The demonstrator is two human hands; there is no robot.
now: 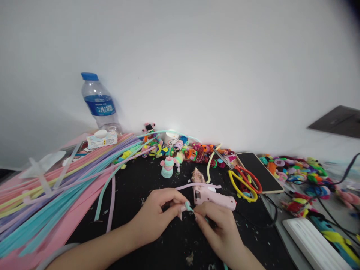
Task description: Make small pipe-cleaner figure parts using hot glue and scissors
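The right hand [222, 227] hid part of the mint strip [189, 206]. Near the surface's [126, 202] right front corner, the picture's edge cropped a white block [313, 242]. The box's [101, 141] print was too small to read.

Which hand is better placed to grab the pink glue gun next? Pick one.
Right, I'd judge: the right hand is nearer the pink glue gun, whose handle extends toward that side. The left hand is farther away. Both seem to pinch the mint strip, so the right should let go first.
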